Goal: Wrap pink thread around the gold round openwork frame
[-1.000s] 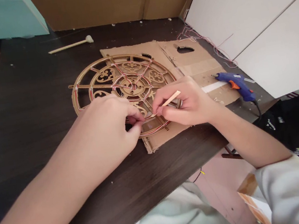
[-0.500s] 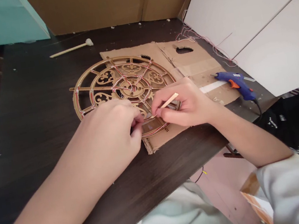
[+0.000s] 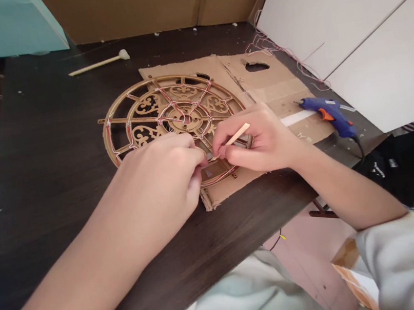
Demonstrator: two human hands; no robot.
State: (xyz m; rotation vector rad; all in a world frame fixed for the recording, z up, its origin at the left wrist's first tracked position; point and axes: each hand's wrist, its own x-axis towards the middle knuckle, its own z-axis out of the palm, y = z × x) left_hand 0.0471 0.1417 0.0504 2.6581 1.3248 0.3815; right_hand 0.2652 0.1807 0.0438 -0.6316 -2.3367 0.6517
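In the head view, your right hand (image 3: 257, 137) has a thin stick (image 3: 238, 134) pinched between thumb and fingers, its blunt end pointing up and out and its lower end down at the near side of the frame (image 3: 176, 124). Your left hand (image 3: 168, 168) is bent over the same stretch, thumb and fingers drawn together just beside the stick's lower end; whether they grip a wire or the ring itself is hidden, so I cannot tell.

The frame lies flat in front of you, partly on the cardboard (image 3: 278, 87) and partly on the bare table (image 3: 39, 175). Red and white wire (image 3: 203, 92) runs along its rings and spokes. Past your right hand, the glue gun (image 3: 331, 113) lies on its side by the cardboard's edge; a second stick (image 3: 96, 66), with a pale lump on one end, is well apart at the back.

The step in hand, as I judge it, is close work on the wire at the near part of the ring, the left hand steadying while the stick presses or nudges. The next move seems to call for a quiet left hand and a light, exact touch of the stick's tip, clear of your left fingertips.
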